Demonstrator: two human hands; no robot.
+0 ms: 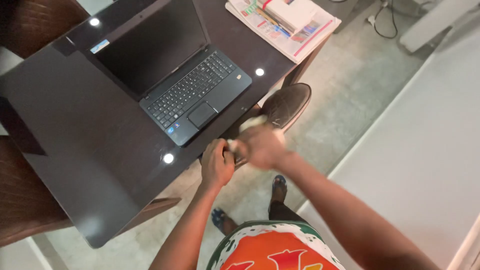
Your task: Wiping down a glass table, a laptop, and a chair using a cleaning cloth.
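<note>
Standing at the 5 o'clock edge of the glossy black rectangular table (75, 150), looking down. Left hand (216, 164) is curling into a fist at the table edge, fingers closed on something I cannot make out. Right hand (260, 146), motion-blurred, is gripping a small whitish cloth or wad (251, 123), fingers wrapped narrow around it; the wad is sitting just beside the table edge, above the brown round-backed chair (287, 104) at 1 o'clock of the hands.

Judging by its crumpled look, the wad is probably soft, light and unbreakable, best taken bunched in the palm.

An open black laptop (180, 75) with dark screen is lying at 11 o'clock, small coloured stickers at its near palm-rest corner, a pale rectangular label on the lid's upper corner. A folded newspaper (300, 40) with red and blue print, a white flat box (292, 11) on it, is lying at 12 o'clock
</note>
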